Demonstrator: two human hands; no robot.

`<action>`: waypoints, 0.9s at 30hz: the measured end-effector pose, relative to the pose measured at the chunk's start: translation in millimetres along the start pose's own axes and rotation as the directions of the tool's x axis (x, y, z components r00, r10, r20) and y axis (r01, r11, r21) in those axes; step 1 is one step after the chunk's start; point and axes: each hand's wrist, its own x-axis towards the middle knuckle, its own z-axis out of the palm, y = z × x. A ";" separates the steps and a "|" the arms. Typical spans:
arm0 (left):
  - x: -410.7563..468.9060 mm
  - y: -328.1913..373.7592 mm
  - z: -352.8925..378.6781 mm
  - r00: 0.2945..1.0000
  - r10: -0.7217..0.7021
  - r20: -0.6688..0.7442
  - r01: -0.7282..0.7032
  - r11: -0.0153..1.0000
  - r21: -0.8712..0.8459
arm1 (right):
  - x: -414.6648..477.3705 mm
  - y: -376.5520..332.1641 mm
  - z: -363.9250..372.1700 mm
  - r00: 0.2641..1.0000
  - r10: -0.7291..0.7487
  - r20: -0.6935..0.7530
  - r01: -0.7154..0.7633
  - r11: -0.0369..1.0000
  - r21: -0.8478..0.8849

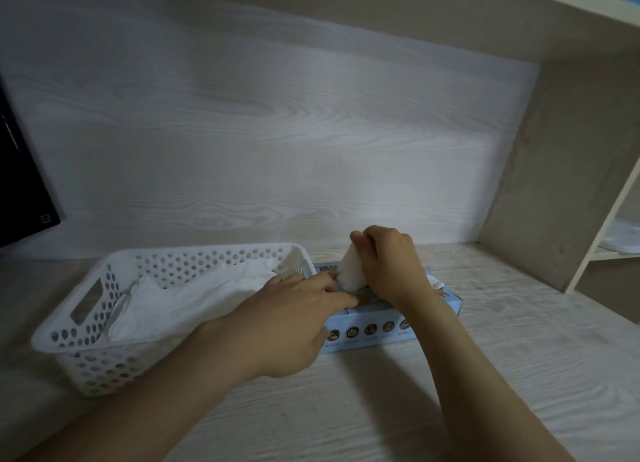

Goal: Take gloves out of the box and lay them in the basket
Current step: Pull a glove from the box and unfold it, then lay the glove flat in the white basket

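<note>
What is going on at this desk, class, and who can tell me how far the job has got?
A person is pulling a white glove up out of the light blue box, pinching it with the right hand. The left hand rests flat on the box top, apparently steadying it. The white perforated basket beside the box already holds several gloves, so the job is partly done. Everything sits on a pale wooden desk.

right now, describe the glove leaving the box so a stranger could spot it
On the wooden desk, right of the white perforated basket, lies a light blue box. The glove is the white bunch rising from its top, pinched by the right hand; other gloves lie in the basket.
</note>
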 end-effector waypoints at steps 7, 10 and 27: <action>2.5 0.1 1.1 0.999 -0.010 -0.033 0.010 1.000 -0.001 | -1.4 -4.8 -2.7 0.992 0.094 -0.078 -0.067 0.954 0.293; 2.8 0.7 0.3 0.999 -0.006 -0.042 0.007 1.000 0.013 | -0.5 -3.6 -2.5 0.989 0.119 -0.084 -0.069 0.889 0.453; 0.1 0.2 -2.9 1.000 0.003 -0.019 -0.003 1.000 0.007 | -5.3 -44.0 -39.5 0.867 0.251 -0.429 0.129 0.719 0.683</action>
